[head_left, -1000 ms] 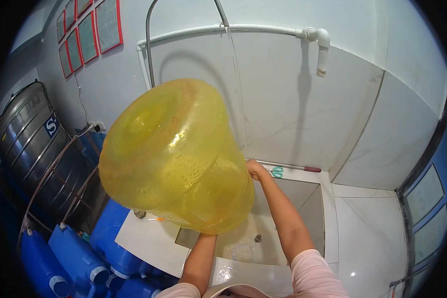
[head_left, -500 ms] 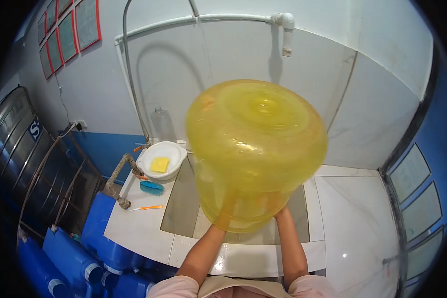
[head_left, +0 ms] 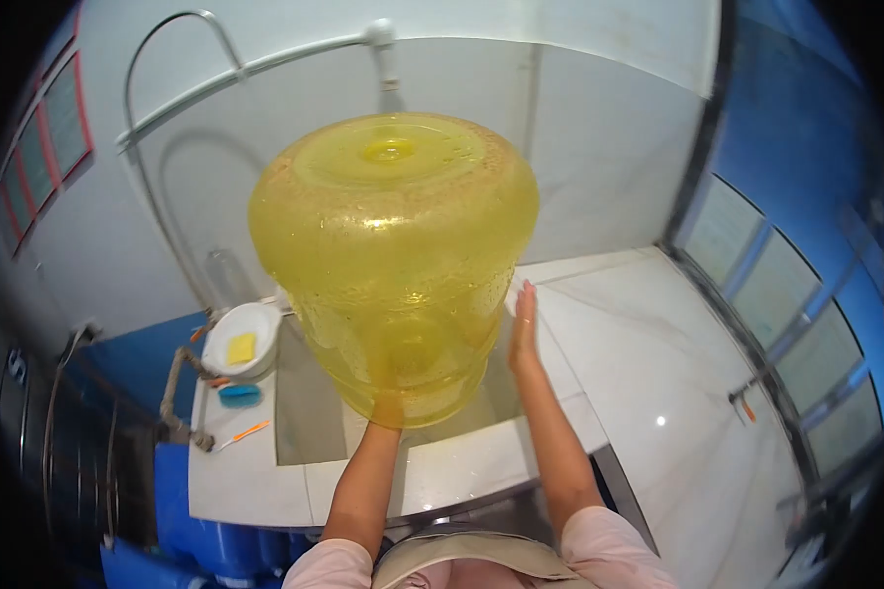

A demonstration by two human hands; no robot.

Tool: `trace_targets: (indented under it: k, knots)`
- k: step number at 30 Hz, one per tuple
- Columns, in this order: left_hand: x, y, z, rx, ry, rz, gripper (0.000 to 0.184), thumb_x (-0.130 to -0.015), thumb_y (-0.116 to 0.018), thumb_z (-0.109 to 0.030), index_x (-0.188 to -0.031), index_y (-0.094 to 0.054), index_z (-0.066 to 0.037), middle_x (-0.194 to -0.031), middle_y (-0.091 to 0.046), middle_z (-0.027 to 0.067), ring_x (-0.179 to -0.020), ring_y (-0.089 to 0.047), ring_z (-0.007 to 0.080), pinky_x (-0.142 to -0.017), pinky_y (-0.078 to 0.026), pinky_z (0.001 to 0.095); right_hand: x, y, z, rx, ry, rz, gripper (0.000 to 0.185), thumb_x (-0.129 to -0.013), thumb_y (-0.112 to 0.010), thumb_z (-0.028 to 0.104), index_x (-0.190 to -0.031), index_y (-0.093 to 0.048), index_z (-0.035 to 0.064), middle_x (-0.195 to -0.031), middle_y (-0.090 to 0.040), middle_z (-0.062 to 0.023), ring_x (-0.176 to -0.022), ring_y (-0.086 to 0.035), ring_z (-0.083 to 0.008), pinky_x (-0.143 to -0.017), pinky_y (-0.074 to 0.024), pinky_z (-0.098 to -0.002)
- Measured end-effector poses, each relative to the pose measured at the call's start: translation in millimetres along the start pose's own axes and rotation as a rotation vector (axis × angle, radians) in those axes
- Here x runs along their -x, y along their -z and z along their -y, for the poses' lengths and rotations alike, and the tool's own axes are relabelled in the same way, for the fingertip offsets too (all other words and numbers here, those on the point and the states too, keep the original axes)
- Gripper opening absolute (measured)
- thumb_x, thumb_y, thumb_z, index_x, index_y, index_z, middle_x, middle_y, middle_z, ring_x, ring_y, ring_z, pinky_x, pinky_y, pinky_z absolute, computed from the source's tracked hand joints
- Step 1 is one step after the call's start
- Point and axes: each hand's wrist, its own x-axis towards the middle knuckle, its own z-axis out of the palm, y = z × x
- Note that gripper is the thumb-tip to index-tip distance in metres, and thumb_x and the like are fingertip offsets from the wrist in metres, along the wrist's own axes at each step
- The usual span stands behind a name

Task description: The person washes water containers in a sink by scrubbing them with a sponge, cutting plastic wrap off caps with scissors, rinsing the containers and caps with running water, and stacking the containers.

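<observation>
A large translucent yellow water jug (head_left: 393, 245), wet with droplets, is upside down over the sink (head_left: 309, 432), its round base facing up. My left hand (head_left: 391, 378) is at the jug's lower end and shows only dimly through the yellow plastic. It appears to grip the jug there, though its fingers are hard to make out. On the jug's right side, my right hand (head_left: 524, 329) is open with fingers stretched upward and the palm turned toward the jug, a small gap apart from it.
Left of the sink stand a white basin (head_left: 265, 324) with a yellow sponge (head_left: 242, 348), a blue brush (head_left: 240, 396) and an orange toothbrush (head_left: 246, 434). A pipe (head_left: 177, 393) rises at the counter's left edge. Blue containers (head_left: 206, 540) sit below. White tiled counter (head_left: 619, 324) extends right.
The view has swung right, so the surroundings sit further left. My right hand has come off the jug's lower end and opened beside it. My left hand stays at the lower end.
</observation>
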Motion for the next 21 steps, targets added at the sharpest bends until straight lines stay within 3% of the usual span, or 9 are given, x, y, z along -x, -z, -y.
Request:
trace_targets:
  k: [3,5,6,12,14,16,18,19,21]
  knots:
    - [6,-20,9,-0.005,0.032,0.102,0.040,-0.087,-0.058,-0.033,-0.112,-0.053,-0.003,-0.110,-0.056,0.0103,-0.097,-0.055,0.0221,-0.083,-0.048,0.0352,16,15,26,-0.325,0.300,0.017,0.080,-0.088,-0.028,0.064,-0.145,-0.012,0.0098,-0.151,-0.010,-0.0129,-0.139,-0.010,-0.0249,-0.112,-0.0097,-0.0382]
    - [14,-22,8,0.002,0.050,0.149,0.040,-0.087,-0.059,-0.033,-0.112,-0.053,-0.003,-0.109,-0.056,0.0103,-0.097,-0.055,0.0220,-0.083,-0.048,0.0352,41,31,32,-0.143,0.367,-0.500,0.076,-0.091,-0.025,0.061,-0.145,-0.009,0.0115,-0.152,-0.005,-0.0107,-0.140,-0.005,-0.0254,-0.113,-0.0049,-0.0374]
    - [19,-24,5,0.003,0.052,0.172,0.040,-0.087,-0.059,-0.033,-0.112,-0.053,-0.002,-0.109,-0.056,0.0103,-0.097,-0.055,0.0220,-0.083,-0.048,0.0352,49,35,36,-0.131,0.400,-0.541,0.076,-0.091,-0.025,0.061,-0.145,-0.009,0.0115,-0.152,-0.005,-0.0107,-0.140,-0.005,-0.0254,-0.113,-0.0049,-0.0374]
    - [48,-52,14,-0.005,0.100,0.345,0.040,-0.086,-0.059,-0.033,-0.111,-0.054,-0.002,-0.108,-0.056,0.0101,-0.096,-0.055,0.0219,-0.083,-0.049,0.0352,117,55,56,-0.183,0.478,-0.629,0.073,-0.092,-0.027,0.058,-0.145,-0.012,0.0095,-0.150,-0.016,-0.0075,-0.137,-0.015,-0.0287,-0.112,-0.0116,-0.0364]
    - [56,-69,15,-0.010,0.106,0.419,0.040,-0.086,-0.060,-0.033,-0.111,-0.054,-0.002,-0.108,-0.056,0.0101,-0.096,-0.055,0.0219,-0.082,-0.049,0.0352,189,70,126,-0.344,0.532,-0.518,0.067,-0.093,-0.030,0.055,-0.140,-0.026,0.0079,-0.142,-0.033,-0.0087,-0.125,-0.036,-0.0266,-0.104,-0.0291,-0.0391]
    - [63,-93,19,0.001,0.111,0.506,0.040,-0.086,-0.060,-0.033,-0.111,-0.054,-0.002,-0.108,-0.056,0.0101,-0.096,-0.055,0.0219,-0.082,-0.049,0.0351,264,74,181,-0.438,0.698,-0.221,0.058,-0.094,-0.033,0.052,-0.131,-0.042,0.0081,-0.127,-0.050,-0.0080,-0.106,-0.051,-0.0238,-0.089,-0.0437,-0.0396]
    - [74,-127,28,0.000,0.125,0.606,0.040,-0.086,-0.060,-0.033,-0.110,-0.054,-0.002,-0.108,-0.056,0.0100,-0.095,-0.055,0.0218,-0.082,-0.049,0.0351,311,111,196,-0.472,0.737,-0.272,0.055,-0.094,-0.029,0.051,-0.125,-0.049,0.0093,-0.117,-0.056,-0.0055,-0.104,-0.054,-0.0192,-0.088,-0.0442,-0.0342]
    - [83,-150,34,0.001,0.128,0.662,0.040,-0.086,-0.060,-0.033,-0.110,-0.054,-0.002,-0.108,-0.056,0.0100,-0.095,-0.055,0.0218,-0.082,-0.049,0.0351,335,144,187,-0.025,0.847,-0.485,0.054,-0.094,-0.031,0.050,-0.124,-0.049,0.0091,-0.116,-0.056,-0.0052,-0.101,-0.054,-0.0195,-0.086,-0.0455,-0.0342]
    - [102,-199,47,0.027,0.131,0.768,0.040,-0.086,-0.060,-0.033,-0.110,-0.054,-0.002,-0.107,-0.056,0.0100,-0.095,-0.055,0.0218,-0.082,-0.049,0.0351,400,180,189,-0.003,0.883,-0.574,0.053,-0.094,-0.032,0.049,-0.125,-0.048,0.0089,-0.117,-0.056,-0.0060,-0.102,-0.054,-0.0203,-0.086,-0.0459,-0.0354]
